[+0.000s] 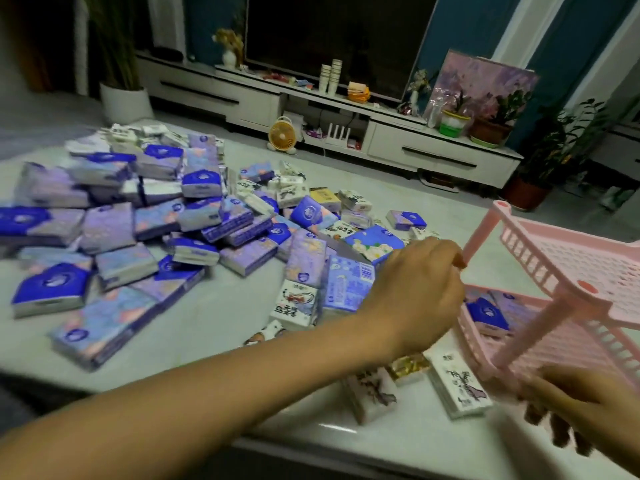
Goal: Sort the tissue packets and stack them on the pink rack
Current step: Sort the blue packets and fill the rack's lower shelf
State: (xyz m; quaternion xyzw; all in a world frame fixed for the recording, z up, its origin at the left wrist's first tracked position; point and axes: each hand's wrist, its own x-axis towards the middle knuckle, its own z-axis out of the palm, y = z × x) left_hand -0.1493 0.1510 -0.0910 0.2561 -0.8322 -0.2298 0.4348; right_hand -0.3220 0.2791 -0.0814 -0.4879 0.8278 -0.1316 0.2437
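The pink rack (533,251) stands at the right edge of the tabletop (225,306), tilted rather than square on its legs. That looks like the reason both hands are on it: it seems to be getting steadied or turned before more goes in.

The left hand (415,292) reaches across from the near left, and its fingers (456,262) pinch the rack's far-left post, a good spot for controlling the lean. The right hand (585,414) sits at the rack's near corner with its fingers (540,412) curled. Motion blur hides whether they close on the frame or only brace against it, so I cannot tell.

One blue-and-purple packet (486,315) lies flat in the lower tier. The upper tier shows nothing on the part in view, so stacking has barely started.

Most of the tissue packets are a loose purple heap (145,220) on the left of the tabletop, well apart from the rack. Smaller mixed packets (311,209), white, yellow and blue, spread from the middle toward the far side. A few white packets (457,386) lie just beside the rack's near-left foot, probably set within easy reach as the next kind to load.

The heap looks partly grouped by colour, but the middle is a jumble, so sorting has a long way to go.
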